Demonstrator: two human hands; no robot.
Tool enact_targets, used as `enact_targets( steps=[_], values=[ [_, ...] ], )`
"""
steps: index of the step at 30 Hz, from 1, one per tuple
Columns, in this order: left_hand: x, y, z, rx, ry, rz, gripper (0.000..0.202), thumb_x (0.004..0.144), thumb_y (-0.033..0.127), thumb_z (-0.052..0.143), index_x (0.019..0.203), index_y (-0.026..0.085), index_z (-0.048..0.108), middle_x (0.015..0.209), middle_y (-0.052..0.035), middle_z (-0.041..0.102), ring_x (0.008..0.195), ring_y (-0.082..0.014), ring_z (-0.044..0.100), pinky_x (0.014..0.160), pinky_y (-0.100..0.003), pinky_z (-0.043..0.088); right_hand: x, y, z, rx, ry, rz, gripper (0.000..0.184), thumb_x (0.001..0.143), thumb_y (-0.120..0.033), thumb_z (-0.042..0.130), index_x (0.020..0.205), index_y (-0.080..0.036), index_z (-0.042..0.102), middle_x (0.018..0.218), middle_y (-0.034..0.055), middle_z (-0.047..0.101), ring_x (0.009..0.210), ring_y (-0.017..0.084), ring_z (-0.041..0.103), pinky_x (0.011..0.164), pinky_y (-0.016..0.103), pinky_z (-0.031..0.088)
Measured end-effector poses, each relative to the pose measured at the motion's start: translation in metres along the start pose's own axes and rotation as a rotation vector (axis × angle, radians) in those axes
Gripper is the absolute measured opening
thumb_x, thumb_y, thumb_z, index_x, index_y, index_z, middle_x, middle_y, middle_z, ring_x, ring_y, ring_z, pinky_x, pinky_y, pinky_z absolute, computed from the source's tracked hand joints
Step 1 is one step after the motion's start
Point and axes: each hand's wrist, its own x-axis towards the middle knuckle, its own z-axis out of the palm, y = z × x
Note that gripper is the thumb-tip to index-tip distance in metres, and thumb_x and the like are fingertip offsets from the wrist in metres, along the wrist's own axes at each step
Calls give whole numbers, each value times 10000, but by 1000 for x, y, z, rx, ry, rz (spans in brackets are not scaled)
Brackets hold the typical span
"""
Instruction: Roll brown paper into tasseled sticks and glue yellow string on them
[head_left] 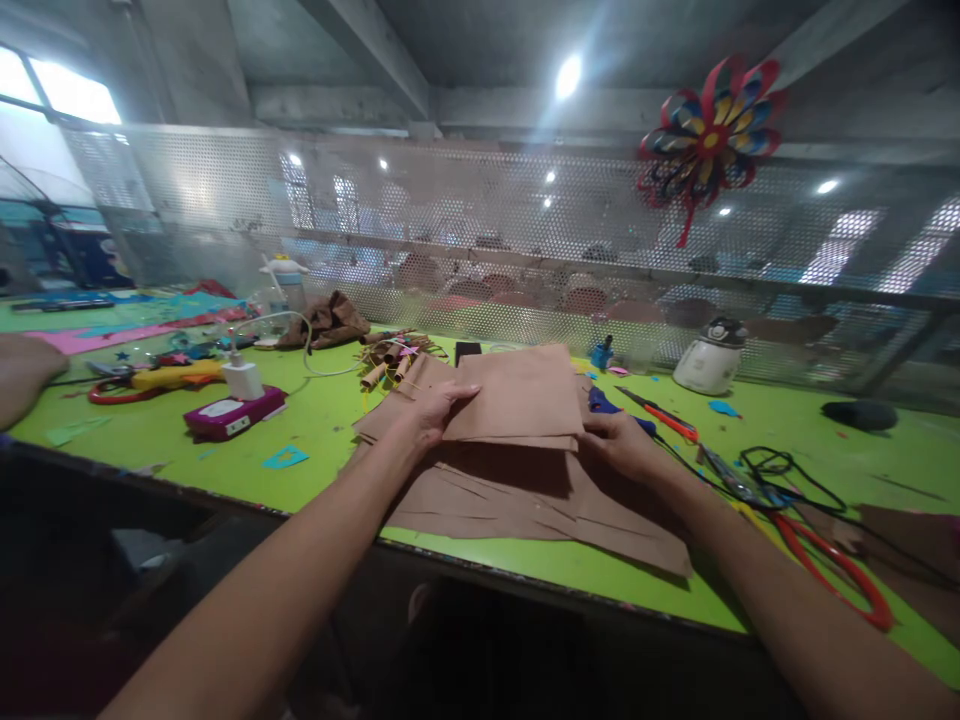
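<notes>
Both my hands hold a folded sheet of brown paper (pixel 521 395) a little above the green table (pixel 322 430). My left hand (pixel 435 410) grips the sheet's left edge, thumb on top. My right hand (pixel 622 445) pinches its lower right corner. Under the sheet lie more brown paper pieces (pixel 525 500) spread flat and reaching the table's near edge.
Red-handled scissors (pixel 832 565) and black cables (pixel 780 470) lie to the right. A charger on a pink box (pixel 234 412), rolled paper tubes (pixel 386 365), a white round device (pixel 709 360) and coloured scraps are on the table. Another person's hand (pixel 22 375) is at the far left. A paper pinwheel (pixel 709 135) hangs on the mesh screen.
</notes>
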Motion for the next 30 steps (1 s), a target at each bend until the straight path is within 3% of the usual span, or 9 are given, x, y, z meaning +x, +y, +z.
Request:
enact_targets(
  steps=[3,8,12,16,20,23,25,30],
  values=[
    [-6,1,2,45,-67,16,339,665,232,713,984,133,651,901,-110,706,776,-216,661,711,-318,524,-1,-7,-5,133,13,25,203,698,-334,631,774,-185,745,721,23,700,620,177,589,598,288,450],
    [-20,2,16,69,-218,34,403,689,268,713,1066,157,623,957,-116,689,790,-213,653,742,-342,513,-4,-12,-8,392,-16,121,203,639,-308,705,777,-161,719,596,-9,651,479,106,518,494,236,420],
    [-25,0,27,99,-239,119,455,659,204,730,1095,166,609,987,-114,678,828,-216,646,764,-333,504,-4,-16,-4,466,44,159,231,569,-293,751,749,-155,704,660,21,687,591,161,597,569,284,478],
    [-27,-3,30,154,-310,121,530,639,140,720,1150,187,586,1029,-106,666,854,-216,641,758,-305,507,-2,-20,-2,561,99,160,276,532,-307,775,754,-161,702,703,25,705,668,191,630,618,303,493],
    [-24,-3,29,189,-271,148,574,641,145,725,1186,199,555,1069,-107,651,888,-221,633,764,-311,513,2,-17,-7,663,157,187,328,621,-410,740,876,-210,691,735,-3,705,645,147,627,608,251,491],
    [-21,-4,29,183,-213,211,592,654,150,722,1209,216,526,1136,-105,622,964,-225,613,811,-328,505,4,-16,-12,738,148,222,432,768,-594,533,932,-220,675,833,35,715,718,158,647,662,265,506],
    [-19,-4,30,150,-191,259,598,671,144,708,1226,233,507,1184,-99,598,1031,-223,588,861,-336,485,5,-18,-11,779,113,229,500,801,-633,449,961,-211,666,880,63,714,778,177,657,705,284,512],
    [-18,-5,33,83,-159,317,628,663,134,707,1246,226,492,1135,-102,627,1076,-223,567,909,-343,455,3,-20,6,684,127,284,346,725,-471,664,935,-197,670,889,54,718,745,177,657,674,279,513]
  ],
)
